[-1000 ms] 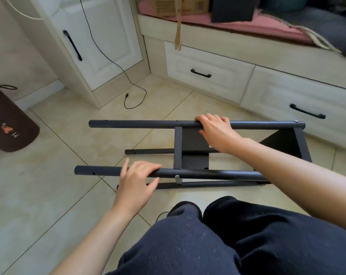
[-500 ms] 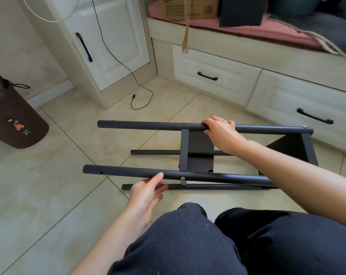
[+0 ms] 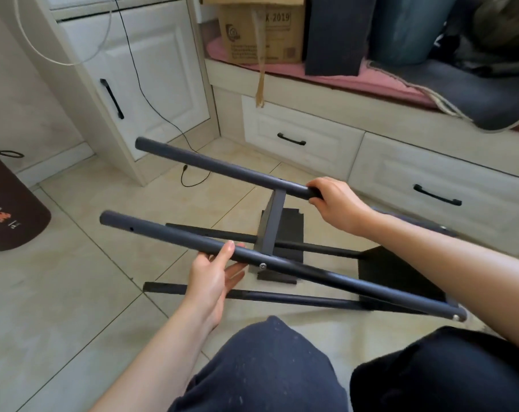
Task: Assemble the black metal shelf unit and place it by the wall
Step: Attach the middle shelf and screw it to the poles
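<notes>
Beige floor tiles run out ahead of me to a white cabinet at eleven o'clock and a window seat with white drawers from twelve to two; a cardboard box sits on its pink cushion, and a brown bag stands at nine.

Only the head view is given. The black metal shelf unit lies on its side over the floor just beyond my knees, part-built. My right hand is clamped round the far upright tube, fingers curled over it. My left hand cups the near tube from beneath, thumb hooked over its top and fingers reaching loosely under it.

A second ago the frame lay level with both tubes running straight across; now their free ends at ten o'clock are higher than the ends at four, and my left hand has gone from resting on top to lifting from below. I judge I am tipping the unit upright, so fitting may be nearly done.

My right forearm hides the far tube's right end. The lower shelf panel is partly covered, and its fixings are too dark to make out.
</notes>
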Tool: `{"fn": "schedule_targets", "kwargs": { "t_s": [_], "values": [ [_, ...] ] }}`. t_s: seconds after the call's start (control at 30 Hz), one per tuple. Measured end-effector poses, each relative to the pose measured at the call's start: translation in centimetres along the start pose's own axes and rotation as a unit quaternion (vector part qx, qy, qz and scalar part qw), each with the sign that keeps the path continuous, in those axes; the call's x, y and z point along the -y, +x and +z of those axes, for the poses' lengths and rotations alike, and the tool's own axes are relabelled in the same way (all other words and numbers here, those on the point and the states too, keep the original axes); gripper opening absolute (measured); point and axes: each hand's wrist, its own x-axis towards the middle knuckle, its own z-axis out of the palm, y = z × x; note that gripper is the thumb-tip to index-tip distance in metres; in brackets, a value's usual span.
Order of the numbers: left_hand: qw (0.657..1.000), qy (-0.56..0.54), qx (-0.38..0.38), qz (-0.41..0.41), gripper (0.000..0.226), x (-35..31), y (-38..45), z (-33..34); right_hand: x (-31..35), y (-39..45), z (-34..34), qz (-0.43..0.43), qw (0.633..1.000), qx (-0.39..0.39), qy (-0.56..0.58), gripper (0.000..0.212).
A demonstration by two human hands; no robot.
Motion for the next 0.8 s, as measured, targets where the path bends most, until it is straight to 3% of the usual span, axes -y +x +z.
{"fn": "schedule_targets", "kwargs": {
  "t_s": [0.13, 0.4, 0.57, 0.8],
  "values": [
    [0.996, 0.023, 0.058, 0.068, 0.018, -4.7, 0.5, 2.2, -0.4, -0.6, -3.4, 0.031, 0.997, -0.058, 0.030, 0.021],
    [0.959, 0.156, 0.137, 0.191, 0.014, -10.7, 0.1, 8.8, -2.5, -4.7, -8.1, 0.125, 0.983, -0.095, 0.096, 0.045],
    [0.928, 0.208, 0.210, 0.225, 0.034, -11.4, -1.5, 13.9, -5.3, -8.4, -9.3, 0.209, 0.952, -0.120, 0.186, 0.042],
    [0.871, 0.285, 0.306, 0.258, 0.020, -9.5, -3.5, 19.7, -9.7, -14.8, -10.2, 0.283, 0.915, -0.153, 0.244, 0.036]
  ]
}}
